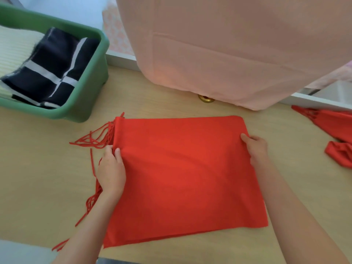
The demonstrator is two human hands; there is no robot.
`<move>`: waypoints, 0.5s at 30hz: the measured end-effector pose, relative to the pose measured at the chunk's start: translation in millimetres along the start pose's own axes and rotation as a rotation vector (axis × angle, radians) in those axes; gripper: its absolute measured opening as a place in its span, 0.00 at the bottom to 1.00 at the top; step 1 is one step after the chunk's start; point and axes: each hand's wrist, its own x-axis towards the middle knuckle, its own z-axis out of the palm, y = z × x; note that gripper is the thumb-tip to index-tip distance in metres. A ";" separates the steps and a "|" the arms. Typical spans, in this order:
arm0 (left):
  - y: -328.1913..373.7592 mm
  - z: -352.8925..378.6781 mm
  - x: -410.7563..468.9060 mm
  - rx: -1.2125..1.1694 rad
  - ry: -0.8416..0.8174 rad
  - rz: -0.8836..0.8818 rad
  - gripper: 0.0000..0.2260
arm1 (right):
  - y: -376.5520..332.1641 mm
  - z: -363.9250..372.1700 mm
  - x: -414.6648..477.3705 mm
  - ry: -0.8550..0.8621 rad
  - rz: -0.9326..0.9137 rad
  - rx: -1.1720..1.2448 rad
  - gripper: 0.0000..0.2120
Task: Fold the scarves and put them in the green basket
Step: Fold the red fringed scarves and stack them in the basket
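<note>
Item one, as I log it from my station: red scarf [186, 178], folded to a broad rectangle, lying flat at centre frame on the pale wooden table [38, 168], its fringe [99, 138] trailing off the left edge. Item two: left hand [111, 168], at the scarf's left edge just below the upper fringe, fingers curled over the hem and thumb laid on top, pinching the cloth. Item three: right hand [256, 147], at the scarf's upper right edge, thumb on top of the fabric and the other fingers tucked round the edge, gripping it; I cannot tell how far those fingers reach beneath. Item four: green basket [91, 77], upper left of the frame, standing on the table apart from the red scarf, holding a folded navy scarf with white stripes [51, 69] and, to its left, a cream knitted piece [13, 48]. Item five: second red scarf [337, 122], bunched at the right edge of the frame. Item six: pink cloth [238, 54] hanging across the upper centre, with a small brass object [206, 98] showing at its lower hem.
</note>
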 end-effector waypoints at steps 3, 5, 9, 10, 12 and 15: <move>0.0 0.0 0.0 -0.028 -0.003 -0.025 0.14 | -0.3 -8.0 -0.2 0.087 -0.111 -0.060 0.08; 1.4 0.5 -1.5 -0.036 -0.009 -0.010 0.13 | -0.6 -14.4 -5.2 0.174 -0.179 -0.127 0.08; 2.6 4.5 -1.4 -0.010 -0.008 0.048 0.12 | 3.5 -21.5 -20.0 0.265 -0.235 -0.219 0.12; 3.1 4.9 -0.6 -0.009 -0.009 0.051 0.12 | 6.5 -22.7 -22.6 0.246 -0.223 -0.230 0.13; 4.0 3.3 -0.9 -0.039 -0.021 0.037 0.14 | 13.0 -29.8 -25.8 0.177 -0.163 -0.250 0.17; 1.9 -8.6 -14.0 -0.112 -0.061 0.002 0.17 | 22.5 -51.7 -41.3 0.035 -0.141 -0.324 0.23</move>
